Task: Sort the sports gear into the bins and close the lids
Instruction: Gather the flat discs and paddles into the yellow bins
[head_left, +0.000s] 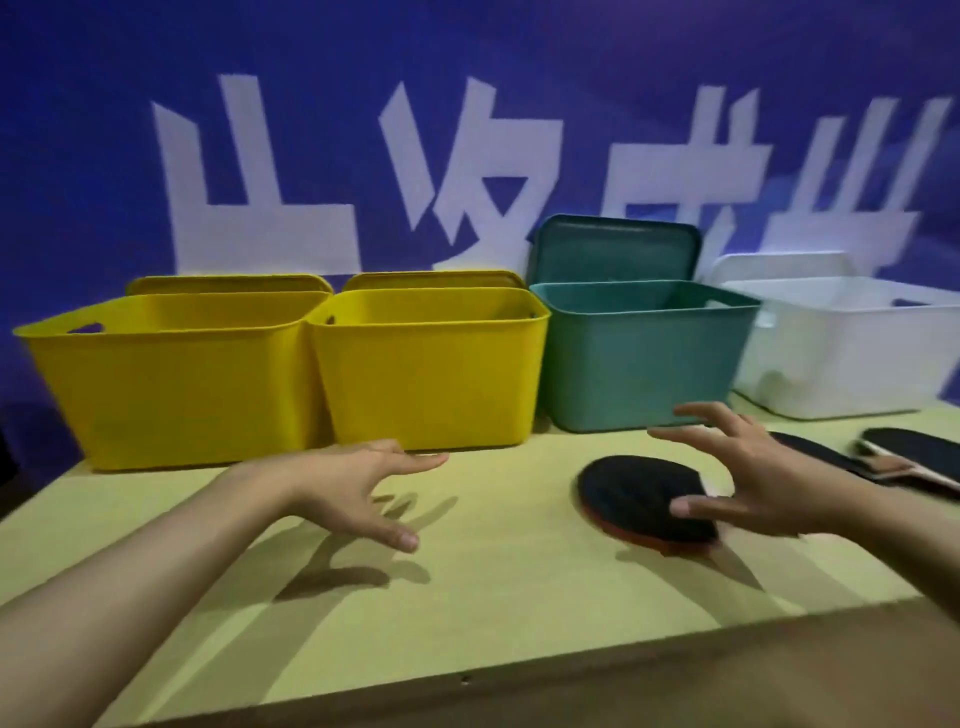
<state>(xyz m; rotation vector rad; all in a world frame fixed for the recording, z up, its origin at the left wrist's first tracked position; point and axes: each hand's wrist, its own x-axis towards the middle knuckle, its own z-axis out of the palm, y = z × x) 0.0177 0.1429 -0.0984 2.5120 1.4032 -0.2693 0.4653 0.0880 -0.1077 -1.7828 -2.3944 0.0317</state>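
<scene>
R hand (748, 478): fingers spread, hovering over nearest paddle (644, 499); contact w/ it unclear, prob. none.
L hand (358, 488): fingers spread, holding nothing, above table (467, 597), well left of paddle.
Paddle: flat under R hand; blade toward L hand, handle hidden beneath R palm, axis approx. left-right. R hand much nearer.
More paddles (904, 457): beyond R hand, to its right.
Bins: two yellow (176, 384) (426, 374) beyond L hand; teal (639, 364), white (852, 353) beyond R hand. All open; contents can't tell.
Lids (613, 249): propped behind bins.
</scene>
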